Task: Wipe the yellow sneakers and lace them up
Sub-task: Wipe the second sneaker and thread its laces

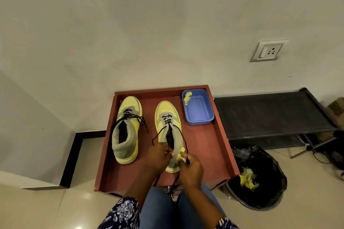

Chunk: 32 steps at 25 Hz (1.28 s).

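Two yellow sneakers with grey collars stand toe-away on a reddish-brown table (208,147). The left sneaker (128,128) has its black laces loosely threaded and trailing. The right sneaker (168,126) is partly laced with a black lace (181,135). My left hand (158,156) pinches one lace end at the sneaker's collar. My right hand (190,169) grips the other lace end, and the sneaker's yellow heel loop (182,151) sits by its fingers. The heel of the right sneaker is hidden behind both hands.
A blue plastic tub (198,109) holding a yellow cloth (187,96) sits at the table's far right corner. A black-lined bin (260,178) with yellow scraps stands right of the table. A dark low rack (270,115) runs along the wall. My knees are under the near edge.
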Each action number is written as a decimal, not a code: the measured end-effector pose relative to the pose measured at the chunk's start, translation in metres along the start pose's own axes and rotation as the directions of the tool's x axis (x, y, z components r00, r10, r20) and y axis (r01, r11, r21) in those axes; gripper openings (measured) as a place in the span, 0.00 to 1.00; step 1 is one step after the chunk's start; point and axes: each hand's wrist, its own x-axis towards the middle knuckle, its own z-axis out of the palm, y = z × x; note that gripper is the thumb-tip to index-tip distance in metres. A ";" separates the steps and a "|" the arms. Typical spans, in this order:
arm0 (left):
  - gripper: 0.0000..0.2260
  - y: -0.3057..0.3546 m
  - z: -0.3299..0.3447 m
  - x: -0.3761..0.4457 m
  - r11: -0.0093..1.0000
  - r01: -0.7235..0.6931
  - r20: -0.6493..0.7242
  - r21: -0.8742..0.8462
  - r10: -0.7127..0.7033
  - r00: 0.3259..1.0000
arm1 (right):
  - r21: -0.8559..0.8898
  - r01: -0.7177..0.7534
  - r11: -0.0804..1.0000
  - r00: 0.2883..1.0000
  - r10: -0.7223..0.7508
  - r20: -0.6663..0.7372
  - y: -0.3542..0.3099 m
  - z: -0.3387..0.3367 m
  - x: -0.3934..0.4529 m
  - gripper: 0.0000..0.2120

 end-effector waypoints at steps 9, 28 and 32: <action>0.09 0.004 0.002 -0.002 0.999 -0.038 -0.007 0.036 0.039 0.999 | -0.116 -0.115 0.987 0.992 0.119 0.028 -0.006 0.003 0.026 0.12; 0.11 -0.002 -0.003 0.005 0.994 -0.029 0.021 0.104 0.026 0.999 | 0.017 -0.333 0.943 0.943 0.332 0.016 0.002 0.017 0.027 0.12; 0.11 0.001 -0.005 0.009 0.983 -0.076 0.069 0.167 0.066 0.995 | 0.018 -0.326 0.945 0.943 0.324 0.074 -0.007 0.011 0.048 0.14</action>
